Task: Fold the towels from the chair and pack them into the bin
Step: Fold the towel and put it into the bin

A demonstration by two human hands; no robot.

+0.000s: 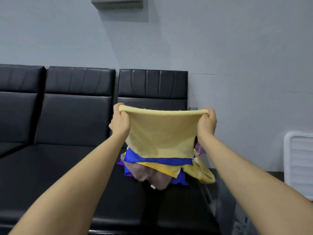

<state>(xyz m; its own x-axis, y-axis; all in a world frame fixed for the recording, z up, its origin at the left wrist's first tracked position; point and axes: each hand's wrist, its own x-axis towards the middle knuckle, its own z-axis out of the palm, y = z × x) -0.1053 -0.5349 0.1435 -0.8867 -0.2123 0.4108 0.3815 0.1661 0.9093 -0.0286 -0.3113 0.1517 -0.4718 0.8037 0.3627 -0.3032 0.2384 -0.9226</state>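
above the black chair (128, 197) i held the pale yellow towel (160, 133) stretched in the air, left hand (120, 122) and right hand (207, 123) each gripping a top corner; below it lay the pile of towels (162, 172) on the seat, the white bin (299, 163) off to the right

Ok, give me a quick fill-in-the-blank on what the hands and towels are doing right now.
1. Both hands, left hand and right hand, hold the ____ towel spread by its top corners.
2. The towel pile lies on the black ____.
3. The white bin stands to the pile's ____.

Missing words: yellow; chair; right
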